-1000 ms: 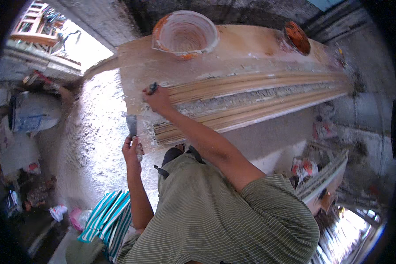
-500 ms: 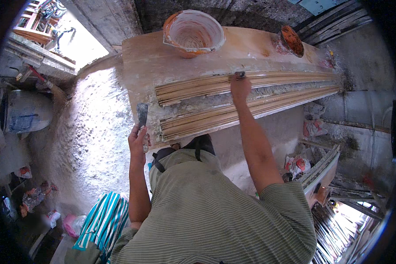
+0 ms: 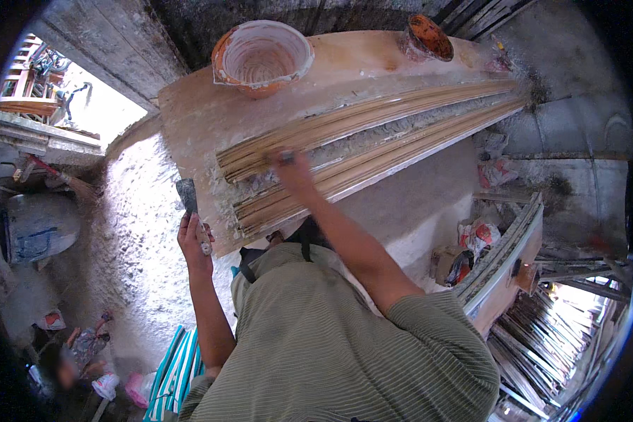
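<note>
Pressing down on the long moulding strip (image 3: 373, 116), the right hand (image 3: 292, 169) is blurred, its fingers curled on a small dark object whose kind cannot be told. That strip lies along the wooden board (image 3: 197, 112) with a second moulding strip (image 3: 373, 165) beside it, pale crumbly plaster lying in the gap between the two. The left hand (image 3: 193, 243) hangs off the board's near corner, fingers wrapped tight on the handle of a scraper (image 3: 188, 197) whose flat blade points up. At the far end of the board stands an orange bowl (image 3: 262, 56), its inside coated with whitish plaster and otherwise seemingly empty; further right on the board sits a small orange pot (image 3: 429, 36), its contents not clear. Below the board to the right, red-and-white bags (image 3: 475, 235) lie crumpled on the ground beside a curved moulding piece (image 3: 503, 253). Left of the person a grey-blue drum (image 3: 35, 228) rests on the floor, and a striped teal cloth (image 3: 179, 366) lies near the left elbow
</note>
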The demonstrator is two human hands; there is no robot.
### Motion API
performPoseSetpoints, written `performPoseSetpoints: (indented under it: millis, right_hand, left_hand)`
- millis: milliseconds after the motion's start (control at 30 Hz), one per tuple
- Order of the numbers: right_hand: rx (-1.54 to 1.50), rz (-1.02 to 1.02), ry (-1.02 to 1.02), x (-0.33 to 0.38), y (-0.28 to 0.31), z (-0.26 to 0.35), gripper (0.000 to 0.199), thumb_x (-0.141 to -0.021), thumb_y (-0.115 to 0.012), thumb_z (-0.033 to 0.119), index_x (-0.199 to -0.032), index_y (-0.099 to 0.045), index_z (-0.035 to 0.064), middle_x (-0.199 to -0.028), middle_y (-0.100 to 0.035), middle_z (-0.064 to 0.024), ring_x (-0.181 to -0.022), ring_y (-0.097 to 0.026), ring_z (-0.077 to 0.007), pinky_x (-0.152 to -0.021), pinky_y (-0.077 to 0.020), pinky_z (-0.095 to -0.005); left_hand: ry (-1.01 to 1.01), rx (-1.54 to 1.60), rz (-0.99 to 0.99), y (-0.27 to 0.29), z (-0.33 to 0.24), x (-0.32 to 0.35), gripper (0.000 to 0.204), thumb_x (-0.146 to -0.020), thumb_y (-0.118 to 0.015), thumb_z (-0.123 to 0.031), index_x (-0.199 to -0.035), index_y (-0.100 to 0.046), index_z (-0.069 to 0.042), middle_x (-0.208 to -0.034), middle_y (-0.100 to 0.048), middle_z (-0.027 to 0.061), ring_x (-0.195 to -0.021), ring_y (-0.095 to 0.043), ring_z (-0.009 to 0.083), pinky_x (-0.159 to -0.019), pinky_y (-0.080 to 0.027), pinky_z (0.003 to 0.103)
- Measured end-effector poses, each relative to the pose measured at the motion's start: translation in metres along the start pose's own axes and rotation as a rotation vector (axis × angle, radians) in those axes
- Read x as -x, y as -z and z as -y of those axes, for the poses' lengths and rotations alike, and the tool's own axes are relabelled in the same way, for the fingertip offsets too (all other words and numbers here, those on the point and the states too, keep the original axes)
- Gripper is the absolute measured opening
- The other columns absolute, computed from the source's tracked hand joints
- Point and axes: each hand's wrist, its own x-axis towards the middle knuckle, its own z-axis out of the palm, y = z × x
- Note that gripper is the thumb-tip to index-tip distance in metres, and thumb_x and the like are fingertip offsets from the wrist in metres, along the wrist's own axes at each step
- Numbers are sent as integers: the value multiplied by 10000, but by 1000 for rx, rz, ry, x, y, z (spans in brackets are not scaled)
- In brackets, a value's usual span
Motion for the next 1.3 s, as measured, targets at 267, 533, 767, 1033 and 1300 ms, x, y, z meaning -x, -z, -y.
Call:
performPoseSetpoints:
  millis: [267, 533, 767, 1033, 1300]
  right_hand:
    - [799, -459, 235, -87, 169, -22, 174, -768, -713, 189, -843, -680, 35, -814, -660, -185, -780, -650, -381, -673, -512, -459]
    - [-61, 119, 411, 15, -29, 57, 129, -721, -712, 125, -820, -679, 49, -753, -641, -139, -742, -634, -316, -674, -493, -426]
    - [-16, -269, -55, -47, 79, -9, 109, -831, -688, 132, -858, -698, 26, -740, -690, -118, -682, -670, -196, -634, -521, -353]
    - [702, -460, -331, -231, 443, -203, 189, -832, -657, 229, -942, -706, 84, -905, -665, -177, -861, -628, -371, -763, -504, -477]
    - [273, -228, -40, -140, 299, -171, 251, -687, -691, 44, -932, -638, 22, -947, -626, -186, -987, -574, -383, -831, -462, -456]
  left_hand:
    - [21, -12, 13, -4, 21, 18, 227, -917, -631, -238, -1066, -561, -81, -726, -556, -3, -580, -564, 83, -451, -451, 238]
    - [-11, 66, -20, -6, 45, 6, 156, -911, -636, -224, -1003, -565, -120, -745, -595, 16, -598, -590, 103, -445, -460, 243]
    - [-161, 89, 38, -87, 15, -10, 149, -967, -549, -244, -1001, -548, -99, -723, -561, 24, -588, -567, 107, -452, -443, 239]
    - [-117, 40, 46, -209, 62, -10, 161, -960, -560, -280, -991, -534, -124, -720, -561, 13, -602, -581, 113, -457, -455, 248]
    - [-1, -80, 57, -365, 104, 40, 140, -955, -571, -254, -998, -543, -124, -706, -581, 33, -580, -579, 114, -453, -466, 241]
